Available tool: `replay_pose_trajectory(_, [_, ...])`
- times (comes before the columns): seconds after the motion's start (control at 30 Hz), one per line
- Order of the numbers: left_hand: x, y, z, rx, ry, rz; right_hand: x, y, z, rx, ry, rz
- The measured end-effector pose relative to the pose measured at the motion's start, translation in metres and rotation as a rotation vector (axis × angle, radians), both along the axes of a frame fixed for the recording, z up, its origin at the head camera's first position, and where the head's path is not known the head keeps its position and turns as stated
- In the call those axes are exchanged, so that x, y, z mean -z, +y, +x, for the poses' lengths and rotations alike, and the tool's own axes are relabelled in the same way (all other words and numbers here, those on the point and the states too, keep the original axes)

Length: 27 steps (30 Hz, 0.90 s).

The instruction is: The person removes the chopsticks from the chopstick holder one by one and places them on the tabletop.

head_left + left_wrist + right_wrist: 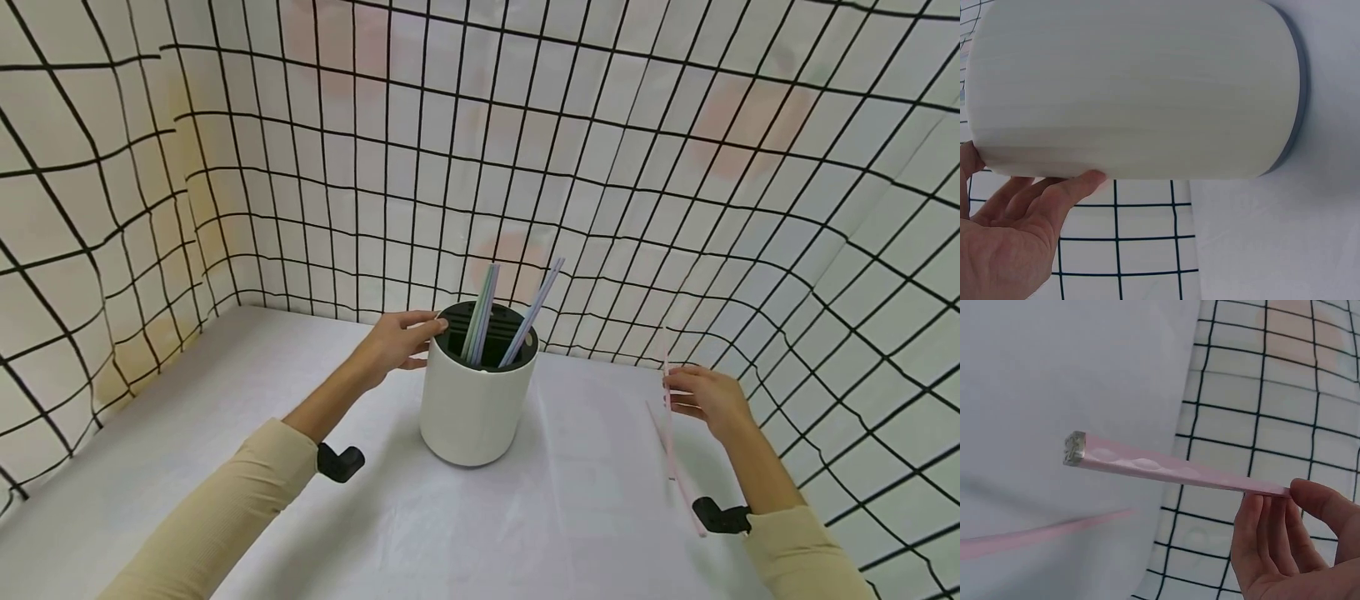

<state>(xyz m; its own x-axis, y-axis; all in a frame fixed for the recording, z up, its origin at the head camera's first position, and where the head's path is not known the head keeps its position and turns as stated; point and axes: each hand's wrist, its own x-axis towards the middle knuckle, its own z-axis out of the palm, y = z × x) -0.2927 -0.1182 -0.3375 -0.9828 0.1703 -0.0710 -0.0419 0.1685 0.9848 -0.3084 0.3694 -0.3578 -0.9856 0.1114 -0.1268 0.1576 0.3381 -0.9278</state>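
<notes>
A white round utensil holder (474, 417) with a dark slotted top stands upright on the table. My left hand (393, 342) holds it at the upper left, one fingertip over the rim and others against the wall, as the left wrist view also shows. Greenish and lavender chopsticks (480, 321) lean in the holder, with more lavender ones (532, 312) at its right side. Off to the right, my right hand (708, 400) pinches a pink chopstick (1147, 465) between thumb and fingers; its silvery end points away from the hand. Another pink chopstick (1041, 534) lies on the table below.
Black wire mesh (420, 158) encloses the table at the back and both sides, with a pale patterned sheet behind it. The mesh runs close beside the right hand. A white cover (480, 533) spreads over the table.
</notes>
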Motion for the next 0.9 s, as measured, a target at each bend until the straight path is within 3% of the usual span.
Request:
replay_pose_trajectory(0.27, [-0.001, 0.0, -0.001, 0.002, 0.003, 0.004, 0.028, 0.022, -0.003, -0.039, -0.065, 0.026])
replay_pose_trajectory(0.47, [0.0, 0.001, 0.0, -0.004, -0.005, 0.004, 0.05, 0.031, -0.004, -0.017, -0.134, 0.026])
replay_pose_trajectory(0.9, [0.0, 0.0, -0.001, -0.009, -0.012, 0.006, 0.078, 0.038, -0.002, 0.024, -0.155, 0.034])
